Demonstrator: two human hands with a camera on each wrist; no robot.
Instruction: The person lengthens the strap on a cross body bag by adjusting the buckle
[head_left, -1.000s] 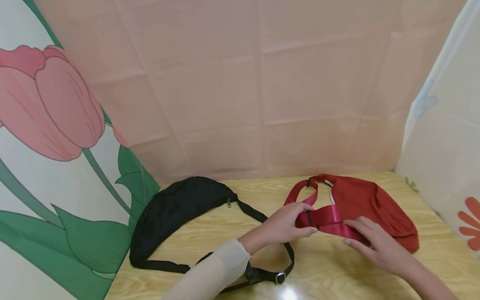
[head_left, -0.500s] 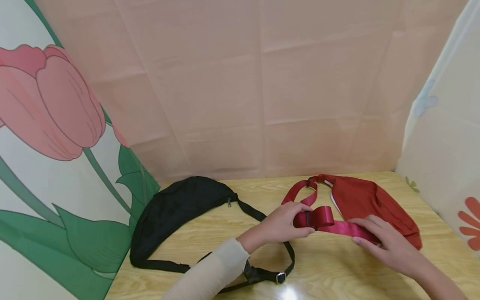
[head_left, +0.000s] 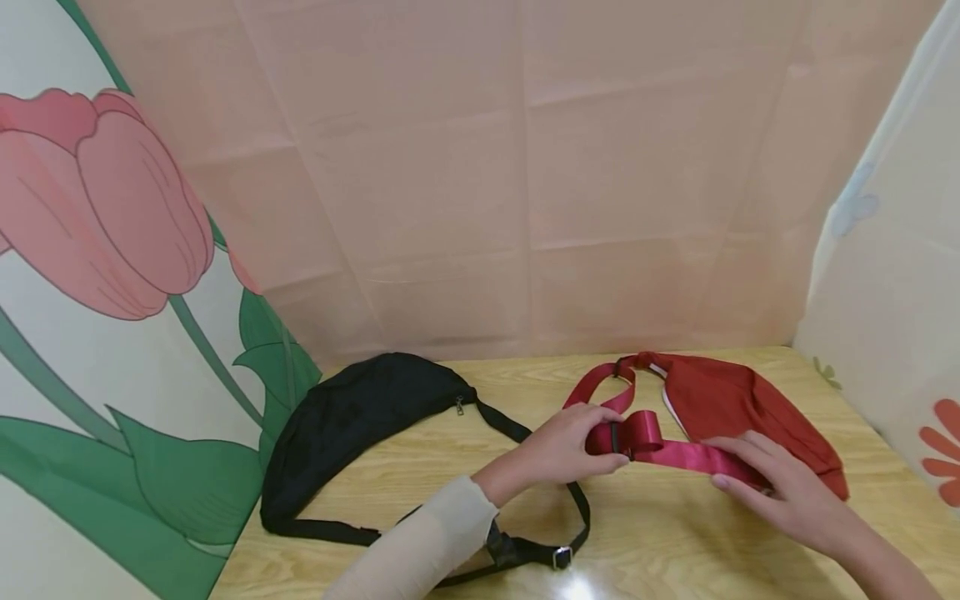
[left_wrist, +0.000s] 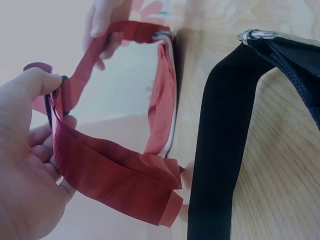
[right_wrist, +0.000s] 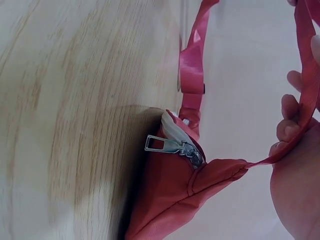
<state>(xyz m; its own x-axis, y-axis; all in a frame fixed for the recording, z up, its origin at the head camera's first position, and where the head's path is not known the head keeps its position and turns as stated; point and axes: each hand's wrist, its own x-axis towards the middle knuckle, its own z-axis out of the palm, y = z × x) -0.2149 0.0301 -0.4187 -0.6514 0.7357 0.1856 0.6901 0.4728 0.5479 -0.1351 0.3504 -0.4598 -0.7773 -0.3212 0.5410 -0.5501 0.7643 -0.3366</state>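
A red waist bag (head_left: pixel 750 400) lies on the right of the wooden table. Its shiny strap (head_left: pixel 690 457) stretches between my two hands, with a small loop standing up by a dark slider buckle (head_left: pixel 615 437). My left hand (head_left: pixel 558 446) pinches the strap at that slider; the left wrist view shows the thumb (left_wrist: pixel 42 82) over it and a doubled band hanging below. Further right, my right hand (head_left: pixel 783 496) holds the strap between thumb and fingers near the bag's end. In the right wrist view the strap runs across its fingers, near a metal zip pull (right_wrist: pixel 165 145).
A black waist bag (head_left: pixel 367 433) lies on the left, its black strap (head_left: pixel 581 508) and metal buckle (head_left: pixel 562 557) spread beneath my left forearm. A pink sheet (head_left: pixel 450 208) hangs behind the table (head_left: pixel 675 550). Flower-printed panels stand on both sides.
My right hand has moved rightward and slightly down, drawing the red strap straighter. The loop near the slider has become smaller. My left hand stays almost where it was.
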